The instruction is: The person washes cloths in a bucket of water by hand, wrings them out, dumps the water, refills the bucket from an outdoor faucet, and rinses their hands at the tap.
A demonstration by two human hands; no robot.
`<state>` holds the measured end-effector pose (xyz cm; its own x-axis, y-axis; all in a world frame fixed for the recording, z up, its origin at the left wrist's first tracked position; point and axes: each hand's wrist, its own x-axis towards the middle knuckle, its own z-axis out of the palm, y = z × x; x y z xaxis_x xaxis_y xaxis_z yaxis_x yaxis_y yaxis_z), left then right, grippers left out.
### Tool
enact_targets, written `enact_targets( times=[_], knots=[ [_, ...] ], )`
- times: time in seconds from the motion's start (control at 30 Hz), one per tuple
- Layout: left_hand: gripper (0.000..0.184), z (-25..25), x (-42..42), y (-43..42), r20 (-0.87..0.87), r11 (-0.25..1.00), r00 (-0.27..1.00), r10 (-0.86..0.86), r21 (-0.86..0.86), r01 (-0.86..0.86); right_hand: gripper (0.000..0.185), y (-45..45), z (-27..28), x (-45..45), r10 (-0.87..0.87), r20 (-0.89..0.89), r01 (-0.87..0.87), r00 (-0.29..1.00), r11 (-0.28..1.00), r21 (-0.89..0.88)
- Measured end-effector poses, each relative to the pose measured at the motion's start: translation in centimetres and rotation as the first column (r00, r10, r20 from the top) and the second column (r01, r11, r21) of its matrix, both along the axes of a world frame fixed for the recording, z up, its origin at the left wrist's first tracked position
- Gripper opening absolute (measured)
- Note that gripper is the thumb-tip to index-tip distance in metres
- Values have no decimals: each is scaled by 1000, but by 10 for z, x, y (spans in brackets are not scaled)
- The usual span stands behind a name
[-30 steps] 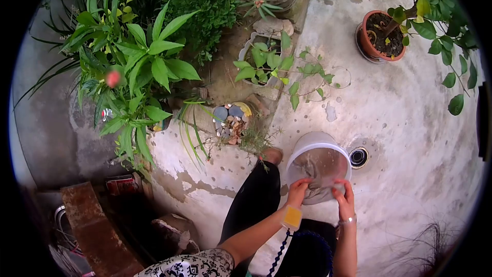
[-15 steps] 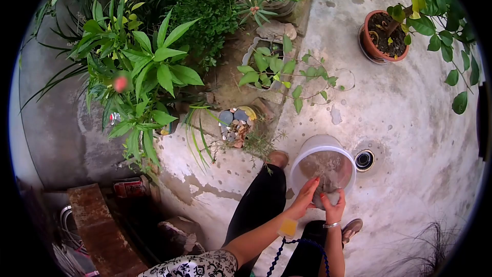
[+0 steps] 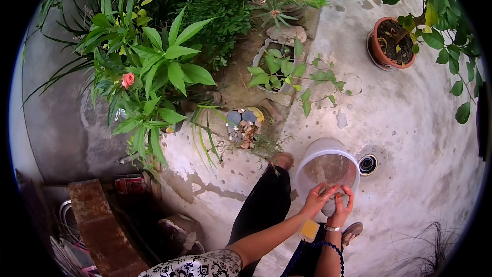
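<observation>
With my left hand I hold one side of a wet, grey, crumpled cloth, and its fingers are bent over the upper part of it. My right hand holds the other side, with the fingers curled around the cloth, so the bunch is gripped between the two hands. I cannot tell how tightly each finger presses. The cloth is at the near rim of a round, whitish plastic bucket, in which I see murky, brownish water. On the right wrist there is a silver-coloured bracelet, and a yellow square tag on a dark blue beaded cord lies over the left forearm. Just beside the bucket, at its right in the view, is a round floor drain with a dark centre, set in the stained, pale concrete floor. A brown shoe is near the right hand. Farther away stands a reddish-brown round pot with soil and a leafy plant. To the left of the bucket, well apart, I see a group of grey and brown stones, and beyond them a green bush with a pink flower.
</observation>
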<state>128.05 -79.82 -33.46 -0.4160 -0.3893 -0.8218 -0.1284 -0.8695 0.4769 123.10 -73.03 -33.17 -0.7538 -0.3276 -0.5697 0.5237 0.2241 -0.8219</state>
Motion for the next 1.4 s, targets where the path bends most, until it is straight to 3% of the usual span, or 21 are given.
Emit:
enact_targets(
  times=[0.03,0.1,0.13,0.23,0.3,0.33,0.43,0.47,0.53,0.6,0.67,0.77,0.8,0.87,0.93,1.03,1.07,1.17,1.23,1.3,1.4],
  knots=[
    [8,2,-2,-1,-2,1000,1000,2,-3,-2,33,1,-1,1,-84,148,99,985,990,-98],
    [12,8,-6,1,12,953,990,-141,-270,139,30,-7,9,-2,-217,413,321,884,926,-199],
    [17,10,-7,4,33,896,978,-208,-395,204,30,-4,7,0,-213,411,317,886,927,-202],
    [11,27,-19,1,76,802,979,-188,-564,198,36,-1,12,2,-336,809,619,482,784,-42],
    [22,34,-18,-5,167,612,934,-316,-716,335,35,10,-2,2,-220,864,596,454,795,-111],
    [22,35,-18,-3,164,613,936,-311,-718,330,34,19,-12,1,-145,877,567,459,808,-163],
    [24,48,-23,-2,200,415,933,-300,-853,316,33,69,-81,13,159,786,343,597,836,-429],
    [24,46,-21,0,195,417,936,-294,-854,309,32,50,-60,-1,291,679,187,674,822,-538],
    [24,41,-14,4,174,261,880,-442,-914,311,33,23,-34,-23,423,551,15,720,784,-621],
    [22,53,-14,-5,110,223,884,-455,-947,232,40,0,-17,-39,527,768,145,363,783,-605],
    [13,58,-9,0,104,131,843,-529,-971,202,43,-22,-2,-51,590,750,44,300,776,-629],
    [10,57,-8,11,147,35,811,-566,-979,202,39,-32,0,-63,720,690,-415,68,650,-637],
    [10,58,-8,12,163,-9,777,-608,-980,199,39,-38,3,-65,720,691,-417,67,649,-636],
    [10,59,-8,15,222,-65,755,-617,-970,232,41,-52,11,-70,803,587,-613,-104,413,-674],
    [9,58,-9,23,310,-152,739,-599,-949,275,35,-64,16,-72,767,614,-603,-186,404,-688],
    [12,57,-8,28,360,-193,683,-636,-930,312,28,-84,33,-70,735,562,-755,-379,106,-648],
    [14,56,-7,32,395,-220,636,-663,-915,339,28,-83,31,-68,734,564,-755,-379,107,-647],
    [18,52,-6,39,411,-246,610,-677,-908,339,25,-76,22,-56,770,412,-795,-487,-195,-574],
    [18,51,-5,41,419,-253,612,-671,-905,343,25,-78,26,-50,761,396,-818,-514,-296,-493],
    [17,46,-3,46,541,-416,554,-633,-841,346,25,-74,26,-46,749,383,-827,-541,-391,-404],
    [23,34,0,61,520,-275,535,-666,-838,472,24,-68,24,-40,825,205,-839,-526,-466,-281]
  ],
)
